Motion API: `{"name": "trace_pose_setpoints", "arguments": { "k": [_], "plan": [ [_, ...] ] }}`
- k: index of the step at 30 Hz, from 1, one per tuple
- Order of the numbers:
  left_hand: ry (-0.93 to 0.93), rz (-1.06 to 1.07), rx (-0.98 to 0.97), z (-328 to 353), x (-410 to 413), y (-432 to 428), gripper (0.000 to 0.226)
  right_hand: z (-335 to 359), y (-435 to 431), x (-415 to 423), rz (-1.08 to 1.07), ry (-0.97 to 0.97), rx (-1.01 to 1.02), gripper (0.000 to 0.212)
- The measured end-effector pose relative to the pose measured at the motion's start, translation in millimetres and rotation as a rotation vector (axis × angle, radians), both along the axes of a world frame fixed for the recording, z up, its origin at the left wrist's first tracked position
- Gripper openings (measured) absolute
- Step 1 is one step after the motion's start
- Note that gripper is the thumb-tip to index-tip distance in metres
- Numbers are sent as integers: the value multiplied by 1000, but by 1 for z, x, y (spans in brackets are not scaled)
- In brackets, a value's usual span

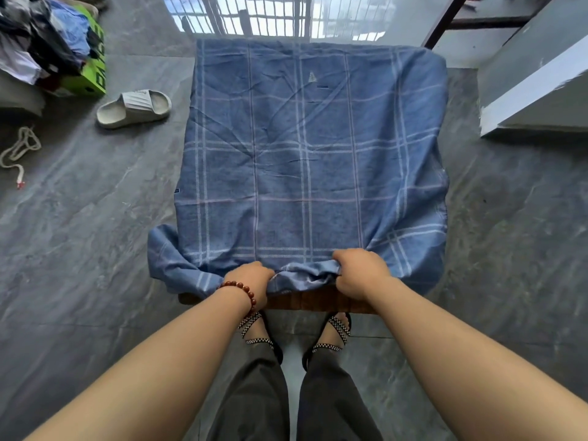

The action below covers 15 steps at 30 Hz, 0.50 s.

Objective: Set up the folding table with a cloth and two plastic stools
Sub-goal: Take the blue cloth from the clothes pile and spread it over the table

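A grey, marbled floor (79,233) is seen, glossy enough near the top for a barred grille (254,14) to be reflected in it. A pale ledge (534,84) is cut off at the right edge, and a dark bar (445,20) slants beside it.

One desk (311,300) is placed in the middle. It is covered almost wholly by one blue checked cloth (302,154), so that only a brown strip of its near edge is shown. The cloth is spread flat over the top, draped down the left and right sides, and bunched at the near edge.

Two hands are counted. The left hand (251,278), with one beaded bracelet (245,289) at its wrist, is curled round the bunched near hem. The right hand (359,272) is clenched on the same hem just beside it.

Two strapped sandals (264,335) are worn below the desk edge. On the floor at the left, one pale slipper (133,108), one coiled rope (19,151) and one green box (92,68) are seen. A heap of clothes (41,36) is piled on the box.

The desk legs are hidden by the cloth. The fingertips are buried in its folds. The heap is cut off by the frame, and the box lettering cannot be read in full.
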<state>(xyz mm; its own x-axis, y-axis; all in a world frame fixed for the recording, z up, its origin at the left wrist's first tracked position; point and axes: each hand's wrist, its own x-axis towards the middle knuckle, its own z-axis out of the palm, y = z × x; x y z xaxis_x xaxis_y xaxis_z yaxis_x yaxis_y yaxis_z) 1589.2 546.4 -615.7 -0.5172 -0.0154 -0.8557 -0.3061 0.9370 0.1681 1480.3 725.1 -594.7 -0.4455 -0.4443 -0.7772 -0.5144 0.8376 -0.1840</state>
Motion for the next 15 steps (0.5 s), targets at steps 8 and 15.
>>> {"name": "trace_pose_setpoints", "arguments": {
  "k": [8, 15],
  "plan": [
    [135, 67, -15, -2, -7, -13, 37, -12, 1, 7, 62, 4, -127, 28],
    [106, 23, 66, 1, -2, 1, 38, -19, 5, 15, 24, -53, -23, 29]
  ]
}}
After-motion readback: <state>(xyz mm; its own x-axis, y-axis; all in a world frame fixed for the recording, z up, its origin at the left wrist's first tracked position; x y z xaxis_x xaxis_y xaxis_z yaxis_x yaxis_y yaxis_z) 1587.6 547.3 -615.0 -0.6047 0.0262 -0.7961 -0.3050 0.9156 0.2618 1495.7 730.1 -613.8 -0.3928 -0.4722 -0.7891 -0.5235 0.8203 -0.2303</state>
